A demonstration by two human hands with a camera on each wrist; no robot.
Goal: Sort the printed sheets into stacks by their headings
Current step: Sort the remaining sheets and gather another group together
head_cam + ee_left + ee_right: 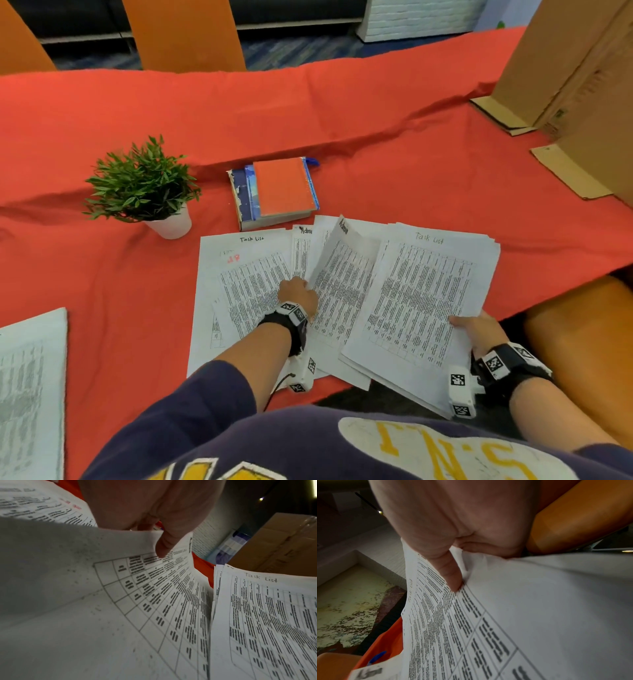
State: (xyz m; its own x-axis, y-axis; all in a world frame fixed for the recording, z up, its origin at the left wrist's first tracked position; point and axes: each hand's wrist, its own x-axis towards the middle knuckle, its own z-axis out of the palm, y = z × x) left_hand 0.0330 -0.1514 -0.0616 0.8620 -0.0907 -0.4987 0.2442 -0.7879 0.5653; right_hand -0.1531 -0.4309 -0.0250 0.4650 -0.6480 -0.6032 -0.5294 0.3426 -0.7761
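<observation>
White sheets (346, 284) pinched, left hand (297, 291), right hand (479, 330) gripping stack (424, 294)

Both arms extended, left hand (297, 295) and right hand (479, 329) in pinching grip.

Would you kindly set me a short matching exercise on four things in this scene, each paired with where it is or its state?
Things:
1. potted plant
2. book stack
3. Admin sheet
4. Task List bundle

Places or states:
A. gripped at its near edge by the right hand
B. lifted and curled, pinched by the left hand
C. standing left of the books on the red cloth
D. lying just beyond the spread papers, orange cover on top

Pairs: 1-C, 2-D, 3-B, 4-A
</observation>
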